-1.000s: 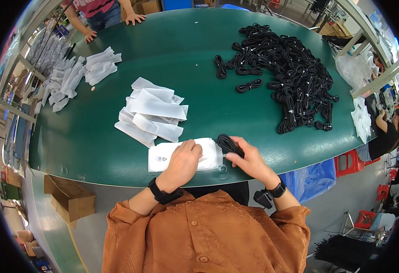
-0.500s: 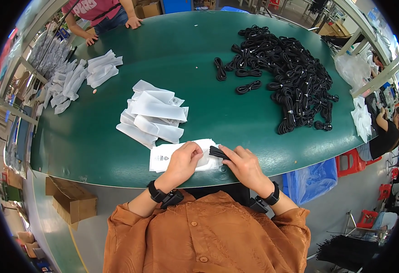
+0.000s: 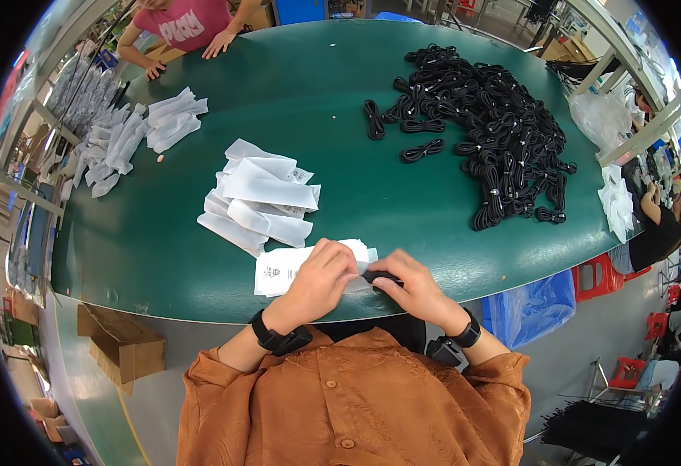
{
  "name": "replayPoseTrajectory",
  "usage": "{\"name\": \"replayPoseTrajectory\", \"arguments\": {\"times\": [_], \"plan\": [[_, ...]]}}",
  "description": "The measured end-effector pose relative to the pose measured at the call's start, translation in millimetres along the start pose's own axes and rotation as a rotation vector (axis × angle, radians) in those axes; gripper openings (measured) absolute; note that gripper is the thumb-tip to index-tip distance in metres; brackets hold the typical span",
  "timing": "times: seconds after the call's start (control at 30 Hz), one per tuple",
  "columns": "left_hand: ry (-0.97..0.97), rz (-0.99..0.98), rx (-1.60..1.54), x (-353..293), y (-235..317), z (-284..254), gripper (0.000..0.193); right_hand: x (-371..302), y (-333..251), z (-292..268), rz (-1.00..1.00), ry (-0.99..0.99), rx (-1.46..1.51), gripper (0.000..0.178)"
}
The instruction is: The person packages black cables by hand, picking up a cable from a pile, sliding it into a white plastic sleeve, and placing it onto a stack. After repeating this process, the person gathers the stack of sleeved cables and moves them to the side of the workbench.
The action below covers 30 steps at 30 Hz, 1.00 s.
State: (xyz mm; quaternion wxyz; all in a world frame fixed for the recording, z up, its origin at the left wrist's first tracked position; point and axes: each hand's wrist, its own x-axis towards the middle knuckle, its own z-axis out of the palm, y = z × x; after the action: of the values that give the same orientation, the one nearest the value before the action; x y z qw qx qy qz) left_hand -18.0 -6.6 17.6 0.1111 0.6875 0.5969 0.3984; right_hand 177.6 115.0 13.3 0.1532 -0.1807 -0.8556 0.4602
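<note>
A: What's the biggest thing there?
B: One green table (image 3: 154,248), with one heap of black cable bundles (image 3: 503,144) on its right part. At least two bundles lie loose at the heap's left edge.
A: And the next size down?
B: One pile of white packets (image 3: 269,185) left of the middle, then one stack of flat white pouches (image 3: 275,272) at the near edge, under the hands.
A: How are the fingers?
B: The left hand (image 3: 317,281) has thumb and forefinger pinched nearly together at the edge of a pouch. The right hand (image 3: 420,290) has its fingers closed round one held bundle (image 3: 379,276), thumb on the near side.
A: And where does it lie?
B: Between the right fingers, its tip pointing left toward the left fingertips, above the stack's right end. It seems to be at the pouch's mouth, though the fingers hide whether any of it is inside.
</note>
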Motion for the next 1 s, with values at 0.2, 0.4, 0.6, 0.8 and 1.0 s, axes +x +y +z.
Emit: {"name": "replayPoseTrajectory", "arguments": {"times": [0.2,0.4,0.6,0.8,1.0], "plan": [[0.006,-0.115,-0.150,11,4,-11,0.013,12,-9,-1,-0.392,0.168,-0.068,0.031],[0.051,-0.364,-0.772,24,3,-23,0.007,27,-27,-4,-0.436,0.340,0.099,0.031],[0.116,-0.391,-0.880,28,-8,-29,0.008,53,-41,-14,-0.652,0.354,-0.069,0.039],[0.469,-0.496,-1.048,15,-38,-75,0.013,94,-43,-25,-0.524,0.347,-0.088,0.054],[0.514,-0.568,-0.281,-49,-85,-131,0.046,139,-20,5,-0.322,0.072,-0.197,0.090]]}}
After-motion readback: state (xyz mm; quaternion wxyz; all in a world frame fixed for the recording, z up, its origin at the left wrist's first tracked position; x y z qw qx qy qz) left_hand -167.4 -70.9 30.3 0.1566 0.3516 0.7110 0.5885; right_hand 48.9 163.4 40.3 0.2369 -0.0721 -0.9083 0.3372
